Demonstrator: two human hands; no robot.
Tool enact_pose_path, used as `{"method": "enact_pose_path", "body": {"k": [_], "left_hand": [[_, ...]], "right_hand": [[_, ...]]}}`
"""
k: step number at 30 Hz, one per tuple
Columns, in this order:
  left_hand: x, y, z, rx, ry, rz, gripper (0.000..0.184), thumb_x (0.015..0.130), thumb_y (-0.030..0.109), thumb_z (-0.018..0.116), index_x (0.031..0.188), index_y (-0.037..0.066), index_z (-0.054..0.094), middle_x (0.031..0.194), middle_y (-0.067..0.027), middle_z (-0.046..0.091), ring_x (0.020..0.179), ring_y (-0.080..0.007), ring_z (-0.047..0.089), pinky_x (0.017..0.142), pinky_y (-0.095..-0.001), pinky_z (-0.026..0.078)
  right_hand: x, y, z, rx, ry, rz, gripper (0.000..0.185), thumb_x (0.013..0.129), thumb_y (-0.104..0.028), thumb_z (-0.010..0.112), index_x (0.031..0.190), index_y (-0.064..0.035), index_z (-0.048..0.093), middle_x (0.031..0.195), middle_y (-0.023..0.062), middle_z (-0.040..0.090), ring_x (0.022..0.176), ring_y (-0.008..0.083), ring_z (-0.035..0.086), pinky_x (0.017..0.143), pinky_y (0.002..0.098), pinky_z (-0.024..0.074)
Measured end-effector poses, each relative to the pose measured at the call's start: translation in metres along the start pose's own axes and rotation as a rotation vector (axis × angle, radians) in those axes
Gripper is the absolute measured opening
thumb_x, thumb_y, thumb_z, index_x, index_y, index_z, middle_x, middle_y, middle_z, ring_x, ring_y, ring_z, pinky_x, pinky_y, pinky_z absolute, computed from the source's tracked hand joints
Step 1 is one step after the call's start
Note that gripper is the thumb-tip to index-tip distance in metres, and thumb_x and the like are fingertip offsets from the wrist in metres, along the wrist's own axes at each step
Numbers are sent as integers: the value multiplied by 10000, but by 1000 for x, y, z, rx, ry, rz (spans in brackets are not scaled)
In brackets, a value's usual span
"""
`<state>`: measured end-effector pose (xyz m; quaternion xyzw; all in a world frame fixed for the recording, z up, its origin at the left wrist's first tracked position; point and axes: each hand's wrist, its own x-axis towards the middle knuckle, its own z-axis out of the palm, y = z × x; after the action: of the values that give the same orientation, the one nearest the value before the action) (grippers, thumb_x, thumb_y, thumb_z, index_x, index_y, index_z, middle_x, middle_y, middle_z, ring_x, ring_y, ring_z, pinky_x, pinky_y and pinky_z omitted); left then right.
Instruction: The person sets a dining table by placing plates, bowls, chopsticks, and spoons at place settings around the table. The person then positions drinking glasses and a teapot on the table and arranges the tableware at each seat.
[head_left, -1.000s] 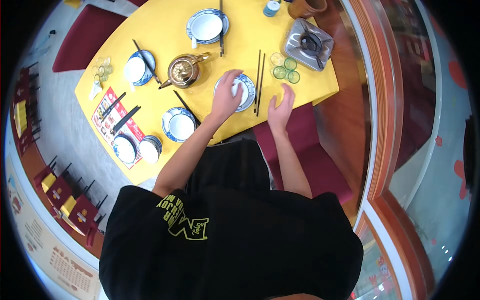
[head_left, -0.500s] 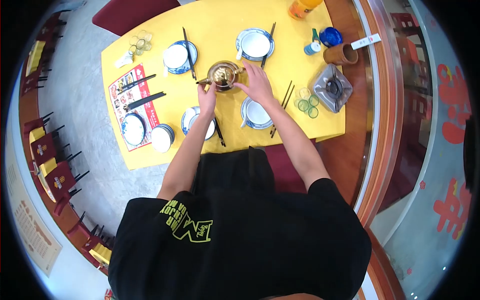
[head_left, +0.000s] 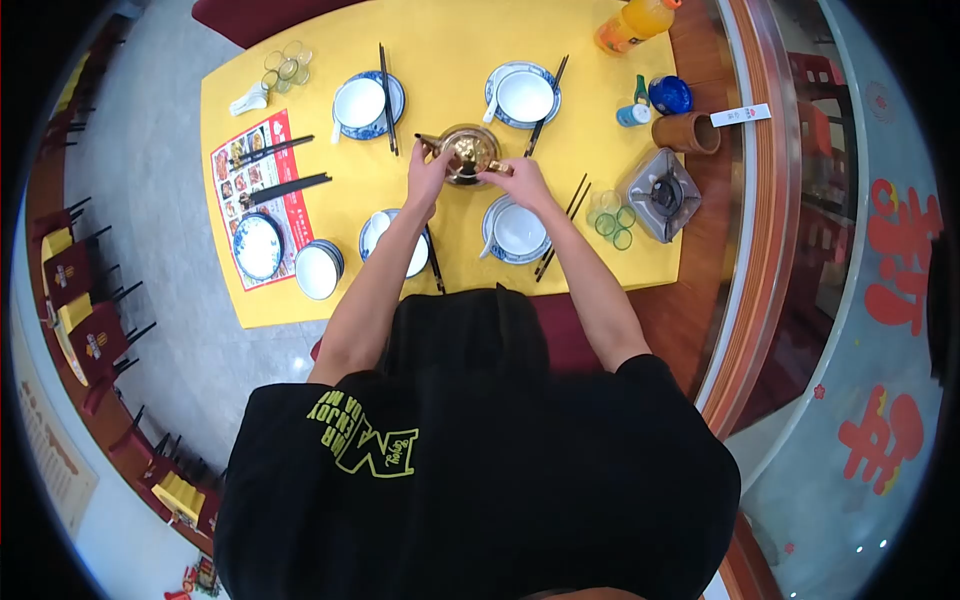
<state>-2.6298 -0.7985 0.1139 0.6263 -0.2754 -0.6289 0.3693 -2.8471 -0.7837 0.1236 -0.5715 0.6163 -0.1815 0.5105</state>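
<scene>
A shiny gold teapot [head_left: 470,152] stands among four place settings, its spout to the left and its handle to the right. My left hand [head_left: 428,180] is at the spout side, fingers closed against the pot. My right hand [head_left: 522,183] has its fingers closed on the handle. Just below my right hand lies a white bowl [head_left: 520,231] on a blue-patterned plate, with black chopsticks [head_left: 563,227] beside it. Another bowl [head_left: 402,250] is partly hidden by my left forearm. Two more bowls on plates, one [head_left: 359,104] and another [head_left: 524,97], sit beyond the teapot.
On the right are a portable stove [head_left: 664,195], green-tinted glasses [head_left: 615,226], a brown cup [head_left: 685,132] and an orange bottle [head_left: 637,25]. Stacked bowls [head_left: 318,271], stacked plates [head_left: 258,246], a red menu sheet [head_left: 292,205] and clear glasses [head_left: 288,68] are at the left.
Both hands have moved from the near right setting to the teapot and closed on it. Since the middle frame, my right hand has gone lower around the handle. The camera view has shifted.
</scene>
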Motion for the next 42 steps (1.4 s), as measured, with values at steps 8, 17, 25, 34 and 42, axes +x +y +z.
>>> {"method": "enact_pose_path", "body": {"k": [8, 17, 25, 34, 42], "left_hand": [[-51, -13, 36, 79, 41, -75, 689, 987, 175, 715, 1516, -25, 321, 1488, -200, 531, 1207, -247, 664, 897, -350, 551], [-91, -62, -10, 283, -128, 24, 521, 1034, 197, 655, 1479, -18, 490, 1350, -176, 663, 1177, -249, 685, 952, -341, 551], [-160, -109, -51, 389, -169, 60, 308, 1032, 164, 651, 1255, -48, 641, 1088, -150, 751, 983, -216, 752, 864, -334, 581], [-179, -97, -49, 489, -226, 109, 280, 1030, 163, 660, 1202, -58, 675, 1040, -156, 751, 940, -208, 753, 833, -327, 583], [-191, -95, -52, 487, -226, 96, 266, 1041, 160, 642, 1218, -39, 651, 1050, -123, 755, 944, -200, 747, 822, -328, 585]], "right_hand": [[-11, 28, -45, -164, 96, -110, 485, 796, -368, 915, 932, 23, 661, 803, 148, 640, 746, 280, 621, 702, 403, 501], [-99, 28, -32, 83, 744, -98, 289, 898, -139, 809, 1087, 20, 659, 1088, 134, 699, 1009, 264, 681, 878, 373, 548], [-316, -276, -180, -100, 976, -1291, 333, 1095, -407, 578, 1125, -84, 658, 852, -41, 599, 673, 51, 589, 592, 198, 496], [-343, -339, -176, -22, 1009, -1565, 562, 1101, -249, 494, 1627, -128, 336, 1549, -80, 531, 547, -31, 429, 455, 105, 365], [-375, -299, -196, -63, 1027, -1405, 349, 1008, -528, 658, 1017, -180, 640, 800, -69, 538, 615, 27, 502, 501, 156, 357]]}}
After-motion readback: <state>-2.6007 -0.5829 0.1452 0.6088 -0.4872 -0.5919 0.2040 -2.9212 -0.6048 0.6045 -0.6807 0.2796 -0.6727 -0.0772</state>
